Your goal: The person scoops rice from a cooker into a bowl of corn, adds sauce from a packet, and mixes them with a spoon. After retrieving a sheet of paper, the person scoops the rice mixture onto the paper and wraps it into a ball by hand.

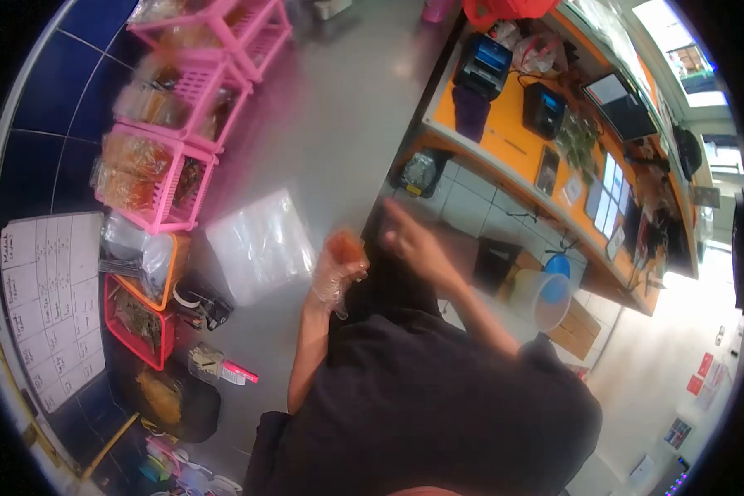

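Observation:
My left hand [347,271] is closed around a small clear plastic bag [345,248] with orange-brown contents; the bag's loose end hangs down by my wrist. My right hand [413,241] is in the air to the right, apart from the bag and slightly blurred. Its index finger is stretched out and nothing shows in it. On the grey metal counter [331,107], just left of my left hand, lies a stack of flat clear plastic bags [260,244].
Pink baskets [194,186] with bagged brown food line the counter's left side. Nearer stand a red basket [145,331], a clear container [207,362] and a dark tray [194,405]. An orange desk [504,145] with devices is at right, a white bucket [541,298] below it.

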Tool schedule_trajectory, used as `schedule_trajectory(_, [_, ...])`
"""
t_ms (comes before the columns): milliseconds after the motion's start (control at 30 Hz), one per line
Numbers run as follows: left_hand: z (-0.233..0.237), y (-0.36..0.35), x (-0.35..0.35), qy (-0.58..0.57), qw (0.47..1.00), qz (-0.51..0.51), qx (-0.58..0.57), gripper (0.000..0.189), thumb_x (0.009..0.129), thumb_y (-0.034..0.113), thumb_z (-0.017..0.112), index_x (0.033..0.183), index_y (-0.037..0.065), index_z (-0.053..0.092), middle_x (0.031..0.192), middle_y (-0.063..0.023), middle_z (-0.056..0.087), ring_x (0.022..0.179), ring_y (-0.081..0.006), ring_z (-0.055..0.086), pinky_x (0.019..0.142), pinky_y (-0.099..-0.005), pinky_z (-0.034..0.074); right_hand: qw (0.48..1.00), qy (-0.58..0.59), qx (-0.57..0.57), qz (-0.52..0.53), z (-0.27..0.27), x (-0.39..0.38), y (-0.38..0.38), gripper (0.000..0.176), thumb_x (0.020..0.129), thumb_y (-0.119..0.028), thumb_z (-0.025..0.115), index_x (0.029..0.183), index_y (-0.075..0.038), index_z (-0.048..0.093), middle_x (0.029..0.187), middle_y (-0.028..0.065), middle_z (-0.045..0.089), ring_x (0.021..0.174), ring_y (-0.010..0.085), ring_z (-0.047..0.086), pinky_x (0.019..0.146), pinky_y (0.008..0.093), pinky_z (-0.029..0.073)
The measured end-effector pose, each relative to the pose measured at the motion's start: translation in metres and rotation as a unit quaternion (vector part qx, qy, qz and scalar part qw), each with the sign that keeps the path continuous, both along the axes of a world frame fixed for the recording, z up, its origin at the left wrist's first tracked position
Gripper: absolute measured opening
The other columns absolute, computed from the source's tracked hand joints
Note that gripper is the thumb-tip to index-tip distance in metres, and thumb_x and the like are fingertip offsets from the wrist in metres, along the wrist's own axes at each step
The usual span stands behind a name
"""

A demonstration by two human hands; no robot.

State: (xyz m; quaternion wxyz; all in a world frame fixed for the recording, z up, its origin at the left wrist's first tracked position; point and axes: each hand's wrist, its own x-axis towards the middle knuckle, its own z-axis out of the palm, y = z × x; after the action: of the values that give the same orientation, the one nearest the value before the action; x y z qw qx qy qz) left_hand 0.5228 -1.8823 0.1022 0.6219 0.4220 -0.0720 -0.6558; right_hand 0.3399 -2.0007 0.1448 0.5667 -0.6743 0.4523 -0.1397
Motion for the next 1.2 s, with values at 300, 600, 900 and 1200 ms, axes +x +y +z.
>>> schedule_trajectory(300, [0.015,0.018,0.035,-0.005,0.992,0.126,0.025,0.075,0.08,-0.009,0.071,0.146,0.012,0.042,0.125,-0.0111,0.06,0.091,-0.019,0.069,0.074,-0.0311,0.062,0.977,0.193,0.015,-0.093,-0.258,-0.099,-0.175,0.102,0.092,-0.052,0.068,0.163,-0.013,0.004,0.137,0.0282,0.056,0.12,0.0382,0.06,0.097,0.0412,0.048])
schedule_trajectory(600, [0.017,0.083,0.043,-0.014,0.942,0.333,0.043,0.078,0.078,-0.009,0.074,0.145,0.01,0.04,0.113,-0.0105,0.059,0.087,-0.0203,0.067,0.069,-0.0303,0.06,0.826,0.439,-0.267,0.23,-0.287,-0.123,-0.155,0.06,0.081,-0.041,0.079,0.115,0.004,0.06,0.096,0.0228,0.072,0.091,0.0405,0.07,0.079,0.0502,0.056])
schedule_trajectory(900, [0.015,0.175,0.001,0.067,0.789,0.61,0.008,0.049,0.095,0.013,0.065,0.141,0.01,0.048,0.118,-0.0115,0.064,0.096,-0.0265,0.069,0.08,-0.0398,0.062,0.713,0.362,-0.286,0.528,-0.033,0.076,-0.094,0.039,0.077,-0.041,0.079,0.093,-0.007,0.073,0.088,0.0172,0.074,0.088,0.0401,0.071,0.079,0.0512,0.056])
schedule_trajectory(1200, [0.02,0.271,-0.035,0.11,0.634,0.754,-0.133,0.05,0.105,0.045,0.047,0.136,0.005,0.052,0.12,-0.0176,0.063,0.102,-0.0373,0.066,0.084,-0.0486,0.062,0.695,0.152,-0.428,0.558,0.001,0.245,-0.012,0.048,0.07,-0.038,0.088,0.085,-0.003,0.059,0.084,0.0179,0.07,0.085,0.0419,0.067,0.075,0.0521,0.051])
